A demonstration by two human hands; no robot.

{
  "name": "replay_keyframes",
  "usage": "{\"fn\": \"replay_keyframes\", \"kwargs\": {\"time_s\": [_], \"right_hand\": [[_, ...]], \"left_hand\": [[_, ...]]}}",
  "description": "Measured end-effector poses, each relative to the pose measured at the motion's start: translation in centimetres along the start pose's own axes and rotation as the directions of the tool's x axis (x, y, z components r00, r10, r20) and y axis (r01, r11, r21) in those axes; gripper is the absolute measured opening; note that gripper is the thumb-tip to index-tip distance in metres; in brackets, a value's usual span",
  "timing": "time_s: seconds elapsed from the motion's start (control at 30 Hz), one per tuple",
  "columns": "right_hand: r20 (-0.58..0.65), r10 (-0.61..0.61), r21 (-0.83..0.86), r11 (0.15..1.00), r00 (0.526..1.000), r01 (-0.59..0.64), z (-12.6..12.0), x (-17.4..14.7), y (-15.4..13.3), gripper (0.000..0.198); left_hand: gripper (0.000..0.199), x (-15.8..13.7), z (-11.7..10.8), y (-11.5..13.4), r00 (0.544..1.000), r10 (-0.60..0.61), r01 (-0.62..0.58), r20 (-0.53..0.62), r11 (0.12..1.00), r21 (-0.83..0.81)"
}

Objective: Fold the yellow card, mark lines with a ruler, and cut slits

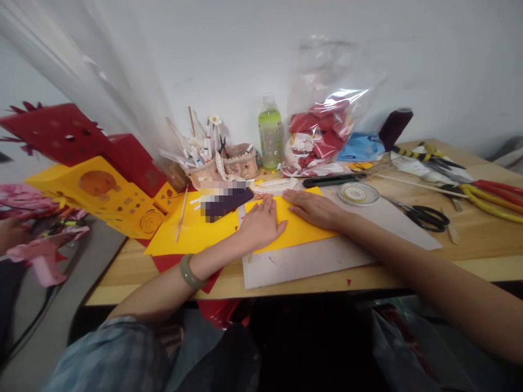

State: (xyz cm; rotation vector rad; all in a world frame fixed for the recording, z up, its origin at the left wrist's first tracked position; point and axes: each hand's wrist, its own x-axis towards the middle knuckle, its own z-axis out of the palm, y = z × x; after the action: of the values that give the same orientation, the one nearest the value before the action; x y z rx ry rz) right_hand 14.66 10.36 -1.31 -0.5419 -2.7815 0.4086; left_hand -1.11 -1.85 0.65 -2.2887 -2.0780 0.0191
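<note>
Both palms lie flat on a yellow sheet of paper [302,231] in the middle of the table. My left hand [260,224], with a greenish bangle on its wrist, rests on the sheet's left part, fingers stretched out. Farther right, my right hand [312,208] presses down near the sheet's far edge, fingers extended. Under the yellow paper is a greyish-white board [302,268]. Another yellow sheet [204,235] lies to the left, over red paper [167,263], with a thin stick [182,214] and a dark case [229,202], partly blurred out, on top.
Black scissors [427,216], a round clear-lidded case [358,194] and red-and-yellow handled tools [490,198] lie to the right. Behind stand a green bottle [269,133], pen baskets [241,163] and a bag of red pieces [318,136]. Yellow cut-out boxes [98,188] and another person's pink glue gun [41,258] are left.
</note>
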Motion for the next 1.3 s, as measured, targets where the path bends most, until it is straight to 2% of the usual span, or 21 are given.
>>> {"fn": "replay_keyframes", "kwargs": {"time_s": [0.23, 0.4, 0.57, 0.93, 1.1, 1.3], "right_hand": [[-0.012, -0.003, -0.046, 0.999, 1.000, 0.003, 0.2, 0.0, -0.1, 0.039], [-0.005, -0.005, -0.094, 0.996, 1.000, 0.004, -0.2, -1.0, 1.0, 0.042], [-0.004, 0.019, -0.150, 0.988, 1.000, -0.020, -0.9, -2.0, 1.8, 0.044], [-0.064, 0.051, -0.268, 0.961, 0.997, -0.066, -1.3, -2.3, 0.8, 0.036], [-0.024, 0.056, -0.285, 0.957, 0.998, -0.061, -2.8, -1.6, -0.4, 0.032], [-0.031, 0.221, -0.218, 0.950, 0.975, -0.222, -4.8, -2.3, -1.7, 0.030]], "left_hand": [[0.071, -1.3, -0.8, -0.2, 0.997, -0.074, 0.076, -0.021, 0.991, 0.109], [0.073, -1.5, -0.7, -0.2, 0.993, -0.104, 0.112, -0.057, 0.982, 0.153], [0.073, -1.6, -0.9, 0.3, 0.986, -0.148, 0.160, -0.082, 0.972, 0.170], [0.070, -1.7, -1.1, 0.6, 0.984, -0.165, 0.175, -0.069, 0.971, 0.165], [0.067, -1.8, -0.7, 0.2, 0.990, -0.106, 0.119, -0.093, 0.981, 0.153], [0.059, -2.5, -1.2, -1.9, 0.994, 0.091, -0.082, -0.059, 0.988, 0.132]]}}
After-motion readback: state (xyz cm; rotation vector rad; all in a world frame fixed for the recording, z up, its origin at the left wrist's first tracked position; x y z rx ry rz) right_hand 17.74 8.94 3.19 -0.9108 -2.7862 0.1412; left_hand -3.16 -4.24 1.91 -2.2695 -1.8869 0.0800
